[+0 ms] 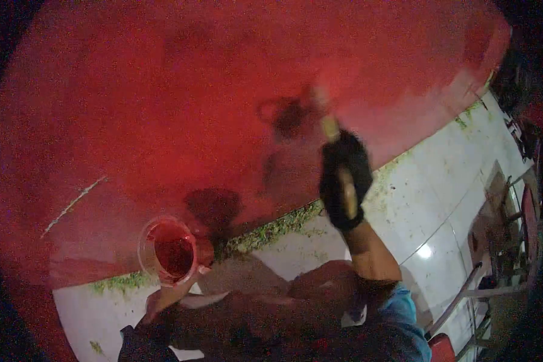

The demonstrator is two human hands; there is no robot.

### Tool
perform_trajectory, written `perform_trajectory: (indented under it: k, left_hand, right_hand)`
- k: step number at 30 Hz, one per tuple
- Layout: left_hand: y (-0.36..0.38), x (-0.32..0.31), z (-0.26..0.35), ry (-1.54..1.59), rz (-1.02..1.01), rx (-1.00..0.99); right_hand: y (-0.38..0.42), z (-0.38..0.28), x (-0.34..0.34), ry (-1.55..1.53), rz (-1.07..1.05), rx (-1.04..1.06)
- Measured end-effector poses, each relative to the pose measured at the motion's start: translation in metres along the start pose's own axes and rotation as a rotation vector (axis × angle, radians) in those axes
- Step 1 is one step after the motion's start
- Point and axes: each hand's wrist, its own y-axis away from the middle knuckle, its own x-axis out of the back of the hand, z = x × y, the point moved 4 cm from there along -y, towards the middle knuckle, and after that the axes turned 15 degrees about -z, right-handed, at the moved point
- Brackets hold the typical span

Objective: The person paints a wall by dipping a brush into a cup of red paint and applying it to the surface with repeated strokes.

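Note:
My right hand point(346, 175), in a black glove with a bare patch, is wrapped round the handle of a paintbrush point(330, 125). The bristle end is blurred and points up at the red wall point(181, 114), close to or on it; contact is hard to tell. Lower left, my left hand point(192, 282) holds a clear plastic cup point(145, 250) with red paint point(176, 252) inside. The cup hides most of the left fingers. Dark shadows of the hand, brush and cup fall on the wall.
Along the wall's foot, on pale tiles point(428, 217), runs a strip of green growth and debris point(277, 229). Chair-like furniture point(495, 283) stands on the right. A pale scratch point(75, 205) marks the wall at left. My knees are bent below.

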Motion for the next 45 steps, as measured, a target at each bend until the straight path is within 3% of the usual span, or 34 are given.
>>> perform_trajectory:
  k: [2,3,4,5,6,7,8,10,11,13,14,15,16,17,19,20,21,23,25,26,27,28,30,32,34,35,37,38,40,41,43,45]
  left_hand:
    - [-0.007,-0.002,-0.006,-0.068,-0.094,0.05]
    - [-0.011,-0.003,-0.009,-0.1,-0.147,0.077]
    - [-0.017,-0.004,-0.015,-0.096,-0.159,0.06]
    - [-0.023,-0.003,-0.009,-0.166,-0.172,-0.212]
    - [-0.011,-0.005,0.019,-0.23,-0.18,-0.487]
    - [0.006,-0.005,0.022,0.259,-0.241,-0.259]
    - [0.015,0.0,0.027,0.272,-0.25,-0.28]
    - [0.033,0.011,0.041,0.283,-0.265,-0.644]
    - [0.04,0.016,0.047,0.289,-0.26,-0.825]
    - [0.054,0.024,0.051,0.291,-0.229,-1.184]
    - [0.046,0.022,0.041,0.304,-0.216,-1.195]
    - [0.029,0.022,0.023,0.261,-0.036,-1.141]
    - [0.021,0.024,0.01,0.219,0.144,-1.08]
    - [0.022,0.024,0.007,0.227,0.158,-1.089]
    - [0.02,0.025,-0.002,0.334,0.238,-0.896]
    - [0.019,0.026,-0.003,0.345,0.244,-0.898]
    - [0.016,0.026,-0.005,0.451,0.15,-0.893]
    - [0.016,0.028,-0.007,0.562,0.058,-0.88]
    - [0.029,0.038,-0.005,0.44,0.19,-1.047]
    - [0.029,0.041,-0.009,0.454,0.205,-1.034]
    - [0.031,0.046,-0.011,0.347,0.282,-1.091]
    - [0.034,0.05,-0.012,0.235,0.356,-1.145]
    - [0.031,0.055,-0.014,0.286,0.329,-1.1]
    - [0.026,0.056,-0.023,0.346,0.337,-1.019]
    - [0.019,0.054,-0.029,0.202,0.592,-1.04]
    - [0.018,0.059,-0.028,0.213,0.618,-1.004]
    - [0.021,0.064,-0.014,0.162,0.501,-1.264]
    - [0.022,0.063,-0.015,0.166,0.513,-1.246]
    - [0.022,0.06,-0.017,0.532,0.225,-1.226]
    - [0.021,0.064,-0.019,0.537,0.232,-1.22]
    - [0.016,0.066,-0.021,0.215,0.308,-1.067]
    - [0.015,0.066,-0.021,0.391,0.242,-1.104]
  right_hand:
    - [-0.002,-0.043,-0.007,0.123,-0.44,-0.044]
    - [0.001,-0.041,-0.005,0.146,-0.433,-0.036]
    - [0.004,-0.037,-0.002,0.23,-0.353,0.035]
    - [0.003,-0.038,0.003,0.314,-0.269,0.111]
    - [-0.006,-0.033,0.013,-0.053,-0.132,-0.073]
    - [-0.018,-0.027,0.026,0.085,-0.085,-0.035]
    - [-0.027,0.009,0.036,0.325,-0.026,0.085]
    - [-0.046,0.026,0.059,-0.177,0.183,0.045]
    - [-0.046,0.029,0.072,-0.176,0.315,0.137]
    - [-0.047,0.024,0.073,-0.134,0.467,0.035]
    - [-0.044,0.016,0.065,-0.106,0.514,0.006]
    - [-0.038,0.005,0.052,-0.109,0.509,0.022]
    - [-0.032,-0.009,0.028,-0.134,0.39,0.041]
    - [-0.024,-0.024,0.003,-0.158,0.272,0.061]
    - [0.0,-0.053,-0.045,-0.294,-0.004,0.052]
    - [0.005,-0.077,-0.061,-0.003,-0.21,0.19]
    - [0.013,-0.105,-0.079,-0.278,-0.274,0.287]
    - [0.02,-0.145,-0.096,-0.022,-0.529,0.493]
    - [0.019,-0.155,-0.099,-0.013,-0.63,0.475]
    - [0.018,-0.158,-0.106,-0.003,-0.725,0.452]
    - [0.006,-0.152,-0.121,-0.22,-0.932,0.268]
    - [0.0,-0.158,-0.126,-0.226,-0.947,0.279]
    - [-0.012,-0.185,-0.109,0.138,-0.324,0.582]
    - [-0.038,-0.199,-0.106,-0.178,-0.475,0.376]
    - [-0.04,-0.215,-0.094,-0.114,-0.435,0.307]
    - [-0.037,-0.226,-0.093,-0.143,-0.464,0.322]
    - [-0.031,-0.221,-0.104,-0.237,-0.705,-0.173]
    - [-0.029,-0.218,-0.112,-0.246,-0.723,-0.168]
    - [-0.027,-0.221,-0.117,-0.327,-0.683,0.12]
    - [-0.028,-0.219,-0.118,-0.331,-0.691,0.123]
    - [-0.025,-0.217,-0.123,-0.48,-0.782,0.07]
    - [-0.018,-0.22,-0.123,-0.549,-0.737,0.067]
